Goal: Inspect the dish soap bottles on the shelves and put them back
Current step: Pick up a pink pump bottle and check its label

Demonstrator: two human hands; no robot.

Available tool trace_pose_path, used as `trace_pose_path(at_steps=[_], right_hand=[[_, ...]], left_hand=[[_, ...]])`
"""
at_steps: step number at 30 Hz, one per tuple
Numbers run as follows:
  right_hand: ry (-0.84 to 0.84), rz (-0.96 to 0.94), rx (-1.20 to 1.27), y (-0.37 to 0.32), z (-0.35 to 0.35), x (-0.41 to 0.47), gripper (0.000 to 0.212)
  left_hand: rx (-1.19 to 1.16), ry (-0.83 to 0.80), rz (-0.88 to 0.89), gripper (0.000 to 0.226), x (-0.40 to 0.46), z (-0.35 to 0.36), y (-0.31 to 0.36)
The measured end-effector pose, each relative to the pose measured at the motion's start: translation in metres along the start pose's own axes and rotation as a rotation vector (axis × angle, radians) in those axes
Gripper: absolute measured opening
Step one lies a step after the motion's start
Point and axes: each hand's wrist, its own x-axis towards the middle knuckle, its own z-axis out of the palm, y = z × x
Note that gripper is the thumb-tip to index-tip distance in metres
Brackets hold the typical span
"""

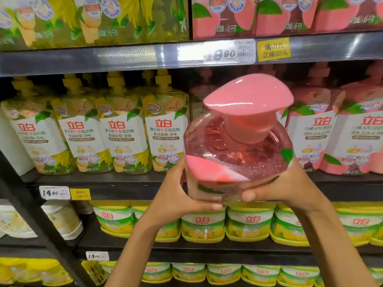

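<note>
Both hands hold a pink pump-top dish soap bottle (238, 146) up before the middle shelf (128, 181), its top tipped toward the camera. The left hand (178, 195) and right hand (284, 187) grip its lower sides, fingers curled around it. Yellow-green bottles (122, 131) stand to the left, pink ones (331, 131) to the right.

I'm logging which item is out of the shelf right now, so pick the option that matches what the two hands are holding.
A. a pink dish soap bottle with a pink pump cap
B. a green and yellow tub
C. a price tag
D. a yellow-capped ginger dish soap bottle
A: the left hand and right hand grip the base of the pink dish soap bottle, tilted so its pink pump cap faces the camera.
</note>
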Motion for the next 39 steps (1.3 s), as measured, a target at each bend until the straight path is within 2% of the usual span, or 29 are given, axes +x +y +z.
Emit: trace_pose_path(at_steps=[4,7,8,10,12,13,14,17,20,22,25,26,28,29,31,32,34,36,37,39], right_hand=[[0.008,0.017,-0.040,0.002,-0.004,0.003,0.090],[0.092,0.079,-0.048,0.006,0.001,0.006,0.107],[0.144,0.064,-0.022,0.009,0.003,0.007,0.101],[0.220,0.015,0.036,0.019,0.006,0.009,0.072],[0.257,0.025,0.152,0.022,0.011,0.011,0.050],[0.286,0.046,0.212,0.026,0.011,0.010,0.046],[0.332,0.074,0.254,0.029,0.012,0.010,0.049],[0.432,0.139,0.254,0.031,0.020,0.010,0.075],[0.433,0.203,0.251,0.034,0.014,0.010,0.070],[0.371,0.232,0.274,0.033,0.004,0.012,0.065],[0.317,0.317,0.300,0.027,0.002,0.019,0.075],[0.312,0.360,0.334,0.026,0.006,0.020,0.073],[0.223,0.377,0.453,0.031,0.011,0.019,0.048],[0.167,0.364,0.536,0.033,0.014,0.018,0.042],[0.160,0.330,0.619,0.033,0.018,0.016,0.043],[0.197,0.318,0.638,0.033,0.018,0.015,0.049],[0.302,0.290,0.594,0.028,0.019,0.019,0.082],[0.408,0.231,0.418,0.024,0.021,0.021,0.098],[0.455,0.218,0.312,0.024,0.023,0.020,0.101],[0.499,0.217,0.168,0.022,0.030,0.018,0.107]], left_hand=[[-0.064,0.020,0.017,0.079,-0.003,0.000,0.000],[-0.184,0.007,0.033,0.085,-0.006,0.004,0.006],[-0.226,-0.001,0.022,0.089,-0.007,0.007,0.008],[-0.322,0.000,-0.039,0.094,-0.011,0.017,0.011],[-0.383,0.050,-0.117,0.087,-0.016,0.028,0.009],[-0.391,0.086,-0.151,0.079,-0.017,0.033,0.007],[-0.391,0.114,-0.191,0.074,-0.019,0.037,0.007],[-0.426,0.164,-0.280,0.072,-0.019,0.045,0.006],[-0.481,0.209,-0.298,0.064,-0.018,0.043,0.008],[-0.558,0.180,-0.311,0.058,-0.017,0.041,0.006],[-0.817,0.088,-0.387,0.047,-0.014,0.051,0.007],[-0.890,0.083,-0.398,0.048,-0.014,0.055,0.007],[-0.979,0.062,-0.393,0.051,-0.017,0.062,0.003],[-0.981,0.042,-0.388,0.051,-0.019,0.061,0.001],[-0.897,0.027,-0.389,0.053,-0.021,0.055,-0.002],[-0.818,0.035,-0.390,0.057,-0.018,0.051,-0.002],[-0.597,0.102,-0.363,0.082,-0.011,0.042,0.000],[-0.456,0.136,-0.253,0.100,-0.008,0.036,0.001],[-0.413,0.118,-0.205,0.097,-0.009,0.036,0.003],[-0.336,0.035,-0.169,0.074,-0.014,0.040,0.008]])
